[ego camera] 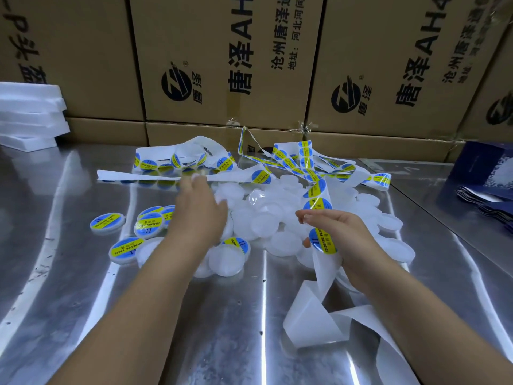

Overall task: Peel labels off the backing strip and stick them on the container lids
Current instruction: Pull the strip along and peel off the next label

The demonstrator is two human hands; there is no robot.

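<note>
Head view: right hand [342, 233] pinches the backing strip [323, 276] at a label [322, 241], left hand [200, 209] reaches straight-fingered over the bare lids [266, 226] heaped between; next move likely requires selecting one lid.

The cardboard carton [222, 65] at twelve o'clock carries big black characters turned on their side, 唐泽AH, cut off at the top of view. Beside them a smaller line begins 沧州唐泽通, and a smaller one still reads 地址:河北河间. At their foot sits a round logo [177, 83] with 唐泽 and an ® mark. The second carton [388, 37] at two o'clock repeats the big print and the logo (its small lines blur out). On the backing strip [323, 269] at four o'clock, a round label [323, 241] reads SOLDERING PASTE on its yellow band, with II on the blue. A labelled lid [107, 223] at nine o'clock on the surface shows the same words and II. The Chinese line on these labels is too small to read.
</note>
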